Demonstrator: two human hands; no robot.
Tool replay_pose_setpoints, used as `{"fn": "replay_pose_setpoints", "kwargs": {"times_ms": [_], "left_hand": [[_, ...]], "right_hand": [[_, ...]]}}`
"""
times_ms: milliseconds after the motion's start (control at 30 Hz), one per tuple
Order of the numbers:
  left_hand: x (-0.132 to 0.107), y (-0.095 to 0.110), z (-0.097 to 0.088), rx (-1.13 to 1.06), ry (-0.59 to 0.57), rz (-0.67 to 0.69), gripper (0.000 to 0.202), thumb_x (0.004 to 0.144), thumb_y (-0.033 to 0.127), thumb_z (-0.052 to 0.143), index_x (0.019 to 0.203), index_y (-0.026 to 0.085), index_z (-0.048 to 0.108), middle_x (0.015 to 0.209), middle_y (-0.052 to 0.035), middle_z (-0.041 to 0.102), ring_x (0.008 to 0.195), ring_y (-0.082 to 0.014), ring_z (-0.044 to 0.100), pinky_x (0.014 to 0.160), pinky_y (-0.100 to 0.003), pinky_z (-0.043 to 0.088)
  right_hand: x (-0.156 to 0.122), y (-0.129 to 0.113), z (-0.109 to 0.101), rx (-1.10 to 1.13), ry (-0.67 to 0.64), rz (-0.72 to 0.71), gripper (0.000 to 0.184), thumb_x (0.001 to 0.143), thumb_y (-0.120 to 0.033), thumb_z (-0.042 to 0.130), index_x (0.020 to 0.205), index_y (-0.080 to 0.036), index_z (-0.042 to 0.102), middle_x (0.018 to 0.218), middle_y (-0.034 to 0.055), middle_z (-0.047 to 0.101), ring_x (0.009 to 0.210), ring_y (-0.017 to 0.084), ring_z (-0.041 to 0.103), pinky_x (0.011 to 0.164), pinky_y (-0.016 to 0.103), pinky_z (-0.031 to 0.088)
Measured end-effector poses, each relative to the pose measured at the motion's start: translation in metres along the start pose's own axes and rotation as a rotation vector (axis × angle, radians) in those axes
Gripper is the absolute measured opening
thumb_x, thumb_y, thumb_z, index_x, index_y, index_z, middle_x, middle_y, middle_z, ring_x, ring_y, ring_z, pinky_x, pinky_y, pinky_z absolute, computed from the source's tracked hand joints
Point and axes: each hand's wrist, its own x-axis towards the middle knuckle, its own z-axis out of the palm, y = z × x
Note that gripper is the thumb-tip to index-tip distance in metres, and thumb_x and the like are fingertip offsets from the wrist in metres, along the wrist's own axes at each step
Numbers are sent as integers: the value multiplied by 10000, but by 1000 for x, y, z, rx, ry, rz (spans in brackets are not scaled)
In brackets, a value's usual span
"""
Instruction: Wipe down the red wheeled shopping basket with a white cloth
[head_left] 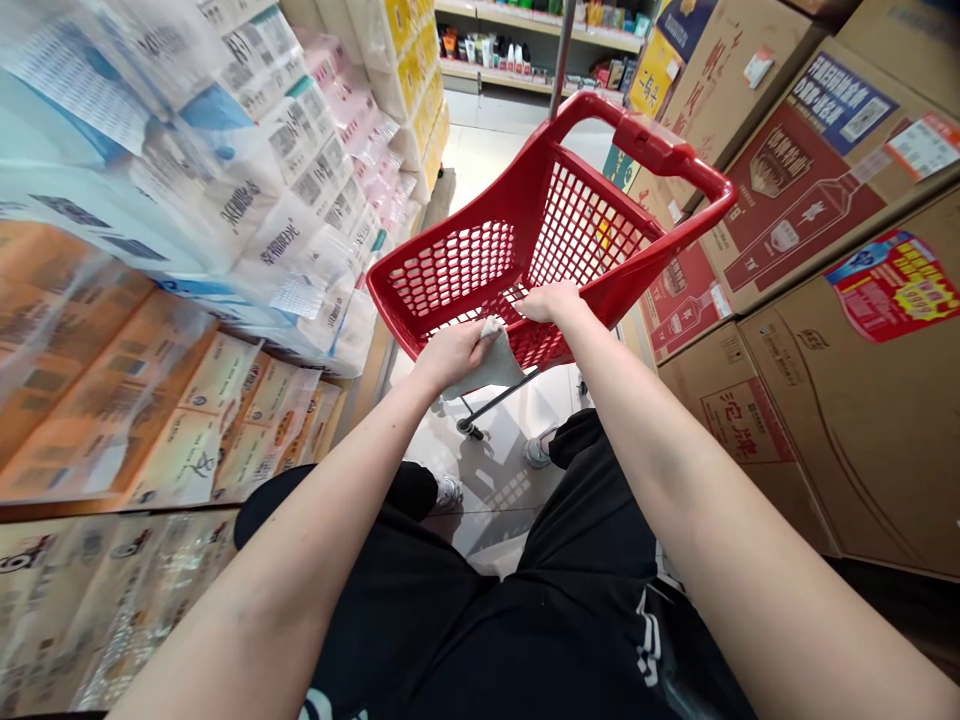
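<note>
A red plastic shopping cart [452, 268] with lattice walls stands in front of me, its near end toward me and its handle at the far right. Its basket shows no goods. My left hand [455, 355] is closed on a light grey cloth [491, 368], which hangs down just outside the near rim. At the same rim, to the right, my right hand [550, 300] grips the cart's edge, with its fingers pointing left and partly hidden behind the hand.
Wrapped tissue packs [300, 150] are stacked along the left, with orange packs [97, 370] lower down. Cardboard cartons [862, 400] wall the right side. A metal pole [562, 60] rises beyond the cart, before shelves [517, 78] of small bottles. My feet stand on pale floor tiles [506, 430].
</note>
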Motion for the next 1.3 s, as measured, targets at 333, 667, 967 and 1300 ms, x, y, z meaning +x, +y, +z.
{"fn": "replay_pose_setpoints", "kwargs": {"times_ms": [333, 667, 967, 1300], "left_hand": [[-11, -6, 7, 175, 140, -33, 412, 1001, 460, 345, 804, 192, 588, 763, -63, 674, 666, -188, 602, 584, -303, 311], [-68, -48, -5, 149, 99, 151, 349, 1007, 350, 332, 1039, 150, 615, 925, -101, 667, 891, -216, 612, 816, -335, 480], [-74, -39, 7, 430, 141, 197, 300, 975, 201, 346, 1066, 89, 609, 890, -149, 635, 851, -268, 555, 796, -414, 462], [-59, -23, 10, 535, 129, 95, 204, 937, 160, 409, 930, 130, 611, 839, -129, 631, 820, -263, 566, 799, -407, 419]], "right_hand": [[-3, 2, 4, 113, 58, 86, 545, 901, -507, 393, 1219, -184, 695, 1278, 140, 664, 1196, 326, 606, 950, 395, 460], [0, 3, 10, 135, 94, 120, 528, 881, -500, 416, 1151, -157, 714, 1240, 156, 676, 1152, 343, 616, 915, 396, 456], [0, 2, 11, 118, 111, 102, 487, 905, -445, 391, 1141, -171, 718, 1234, 142, 683, 1156, 321, 618, 923, 392, 451], [0, -6, 17, 110, 203, 66, 548, 977, -432, 300, 1182, -132, 710, 1242, 182, 673, 1181, 298, 617, 964, 373, 435]]}}
